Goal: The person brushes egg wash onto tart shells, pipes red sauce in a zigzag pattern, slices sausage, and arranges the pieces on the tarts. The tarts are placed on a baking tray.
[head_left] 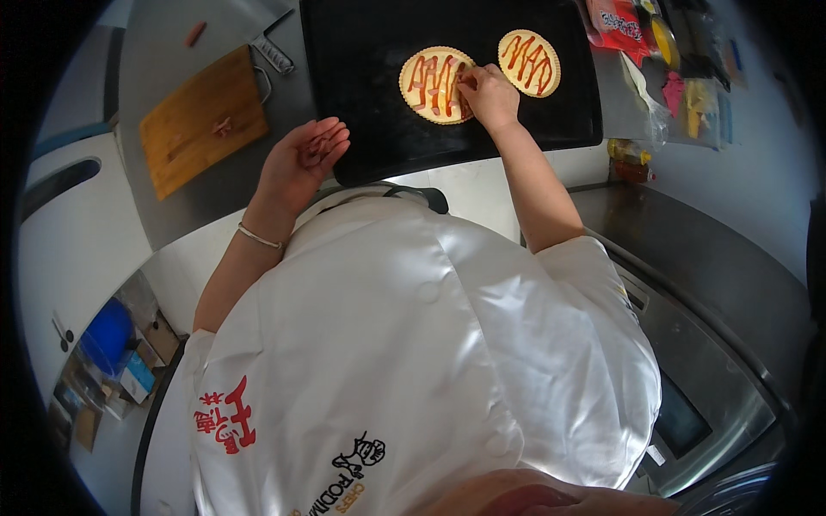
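Two round pizza bases with crimped edges lie on a black baking tray (370, 95). Red sauce runs in zigzags over both the left pizza base (430, 77) and the right pizza base (527, 69). Some pinkish pieces show among the sauce on the left one. My left hand (301, 163) is cupped palm up beside the tray's near left corner, holding small pink meat pieces (320, 148). At the right edge of the left base, my right hand (492, 96) has its fingers pinched together; whatever is between the fingertips is hidden.
A wooden cutting board (206, 120) with a few meat scraps (223, 127) lies to the left. Behind it are a metal grater (273, 53) and a reddish stick-like piece (196, 33). Right of the tray are a red packet (618, 27), plastic bags and bottles (630, 160).
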